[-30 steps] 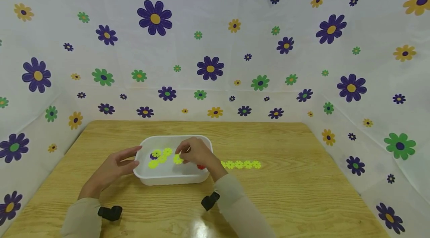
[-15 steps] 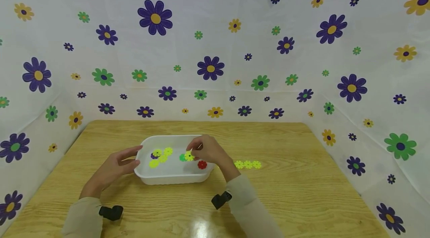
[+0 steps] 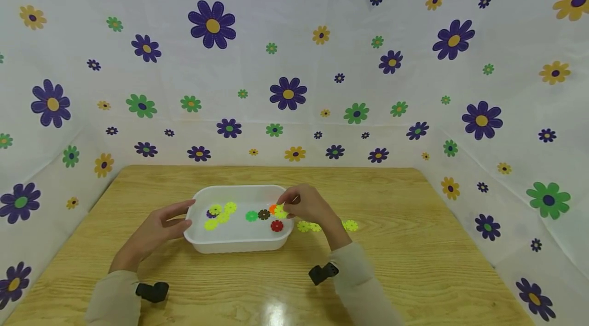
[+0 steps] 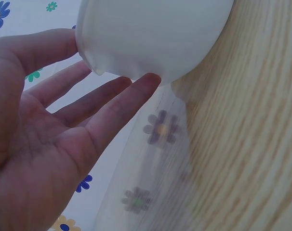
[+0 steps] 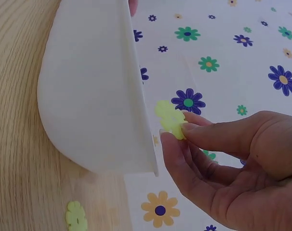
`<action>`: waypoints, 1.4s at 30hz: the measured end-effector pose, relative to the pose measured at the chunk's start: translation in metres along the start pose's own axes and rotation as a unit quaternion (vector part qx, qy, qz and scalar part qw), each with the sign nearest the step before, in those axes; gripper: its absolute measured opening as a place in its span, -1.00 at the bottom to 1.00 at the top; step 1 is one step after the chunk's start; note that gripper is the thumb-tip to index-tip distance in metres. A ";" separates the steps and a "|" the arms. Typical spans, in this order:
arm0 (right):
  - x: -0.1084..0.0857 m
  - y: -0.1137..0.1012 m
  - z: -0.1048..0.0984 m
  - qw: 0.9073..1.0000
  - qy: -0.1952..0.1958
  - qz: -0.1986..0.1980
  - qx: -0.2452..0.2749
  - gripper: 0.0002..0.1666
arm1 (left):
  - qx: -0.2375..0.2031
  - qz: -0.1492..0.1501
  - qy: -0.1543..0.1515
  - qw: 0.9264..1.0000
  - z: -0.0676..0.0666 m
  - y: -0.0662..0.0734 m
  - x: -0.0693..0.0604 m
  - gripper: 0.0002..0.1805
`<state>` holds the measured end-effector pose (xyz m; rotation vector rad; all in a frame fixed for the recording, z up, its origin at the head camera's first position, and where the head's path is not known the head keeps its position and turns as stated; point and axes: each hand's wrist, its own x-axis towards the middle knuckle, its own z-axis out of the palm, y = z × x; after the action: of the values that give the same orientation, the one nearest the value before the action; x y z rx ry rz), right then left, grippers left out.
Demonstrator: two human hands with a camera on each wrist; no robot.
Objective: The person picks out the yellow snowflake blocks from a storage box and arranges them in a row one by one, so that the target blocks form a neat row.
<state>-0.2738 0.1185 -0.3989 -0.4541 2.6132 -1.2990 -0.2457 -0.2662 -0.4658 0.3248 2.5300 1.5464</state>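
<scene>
A white plastic tub (image 3: 239,247) stands on the table. My left hand (image 3: 147,236) rests its spread fingers against the tub's left end; in the left wrist view the fingertips (image 4: 150,79) touch the outer wall and rim. Over the right rim, my right hand (image 3: 317,208) pinches a yellow flower-shaped plastic disc (image 5: 171,119) between thumb and index finger. Inside the tub lie several yellow discs (image 3: 223,217), a purple disc (image 3: 210,214) partly under them, a green disc (image 3: 251,216), a dark brown disc (image 3: 264,214), an orange disc (image 3: 273,209) and a red disc (image 3: 277,226).
On the wooden table (image 3: 414,264), right of the tub, a row of yellow discs (image 3: 303,226) is partly hidden by the right wrist. A white flower-print cloth (image 3: 294,60) rises behind the table and along both sides.
My right hand has moved right across the tub toward its right rim, carrying the yellow disc. This uncovers the green, brown, orange and red discs. My left hand stays at the tub's left end.
</scene>
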 end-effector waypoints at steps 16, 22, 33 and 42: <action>-0.023 0.033 -0.035 0.998 0.039 0.036 -0.021 -0.85 | 0.005 0.011 0.001 1.000 0.000 -0.003 0.002 -0.30; -0.034 0.050 -0.048 0.998 0.041 0.035 -0.035 -0.83 | 0.006 0.011 0.001 1.000 -0.001 -0.003 0.002 -0.29; -0.051 0.075 -0.069 0.997 0.036 0.033 -0.051 -0.81 | 0.002 0.007 0.002 1.000 0.000 -0.003 0.001 -0.29; -0.060 0.093 -0.084 0.996 0.049 0.050 -0.061 -0.82 | 0.001 0.008 0.002 1.000 -0.001 -0.005 0.001 -0.29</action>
<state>-0.2602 0.2545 -0.4213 -0.2807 2.7695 -1.1629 -0.2474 -0.2688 -0.4694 0.3429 2.5366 1.5522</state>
